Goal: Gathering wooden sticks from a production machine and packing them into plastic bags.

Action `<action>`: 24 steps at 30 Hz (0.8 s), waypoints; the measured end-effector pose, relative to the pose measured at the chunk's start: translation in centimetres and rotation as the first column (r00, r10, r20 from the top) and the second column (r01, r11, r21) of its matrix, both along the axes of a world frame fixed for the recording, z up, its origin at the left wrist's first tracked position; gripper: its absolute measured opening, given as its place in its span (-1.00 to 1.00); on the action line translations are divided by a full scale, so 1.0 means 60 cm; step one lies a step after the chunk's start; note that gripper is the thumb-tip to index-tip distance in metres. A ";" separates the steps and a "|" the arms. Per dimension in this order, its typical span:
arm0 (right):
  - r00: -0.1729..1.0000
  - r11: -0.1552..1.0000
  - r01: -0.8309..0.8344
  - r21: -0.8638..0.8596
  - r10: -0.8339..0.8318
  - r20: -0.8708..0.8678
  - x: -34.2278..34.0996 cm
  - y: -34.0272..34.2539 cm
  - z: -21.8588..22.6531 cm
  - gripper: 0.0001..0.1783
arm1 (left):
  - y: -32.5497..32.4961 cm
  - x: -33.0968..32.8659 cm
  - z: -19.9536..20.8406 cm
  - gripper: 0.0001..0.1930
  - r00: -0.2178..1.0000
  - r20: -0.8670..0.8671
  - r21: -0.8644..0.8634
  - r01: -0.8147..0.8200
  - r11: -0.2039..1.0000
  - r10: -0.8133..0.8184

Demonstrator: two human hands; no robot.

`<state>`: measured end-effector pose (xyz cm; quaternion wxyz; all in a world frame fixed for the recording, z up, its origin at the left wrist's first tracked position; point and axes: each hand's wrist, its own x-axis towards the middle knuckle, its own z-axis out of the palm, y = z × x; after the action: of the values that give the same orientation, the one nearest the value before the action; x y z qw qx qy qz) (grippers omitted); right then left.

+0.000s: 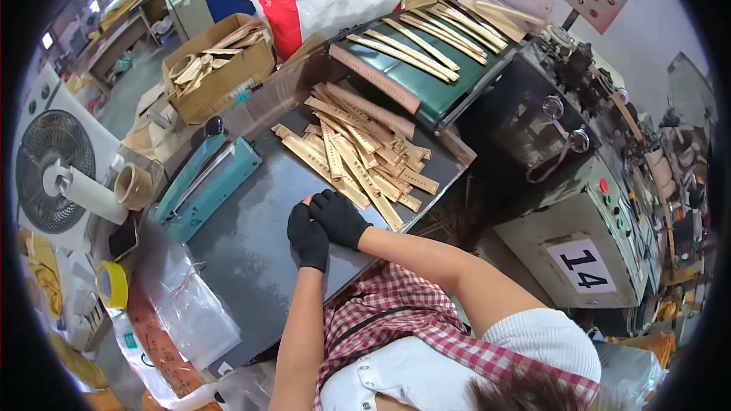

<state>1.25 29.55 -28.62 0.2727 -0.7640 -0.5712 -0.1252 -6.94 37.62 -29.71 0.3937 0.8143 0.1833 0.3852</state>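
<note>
The right grip's palm seems hidden; lower edge crops hair.

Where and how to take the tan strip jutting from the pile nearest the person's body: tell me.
Pinch the tan strip across its narrow width at the near end, best from the person's side. That slim, flat end sticks out past the pile, while its far part lies crowded among others.

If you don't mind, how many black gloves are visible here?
2: one on the left hand, one on the right hand, both together beside the pile of tan strips.
</note>
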 end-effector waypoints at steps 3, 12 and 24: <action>1.000 1.000 0.016 0.022 -0.016 -0.024 0.000 -0.002 -0.004 -0.68 | -0.007 -0.002 0.008 -0.52 0.998 -0.064 0.009 -0.011 1.000 0.011; 0.999 0.999 0.019 0.045 -0.017 -0.043 0.001 -0.001 0.001 -0.69 | -0.006 0.007 0.007 -0.64 0.993 -0.046 0.126 -0.101 0.987 0.108; 0.987 0.997 -0.024 0.073 0.035 -0.157 -0.001 0.009 -0.003 -0.68 | 0.007 0.002 -0.019 -0.81 0.986 -0.096 -0.004 -0.134 0.991 0.133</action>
<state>1.20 30.08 -28.83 0.3459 -0.7528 -0.5543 -0.0803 -6.82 38.02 -30.84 0.3619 0.8156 0.2582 0.3703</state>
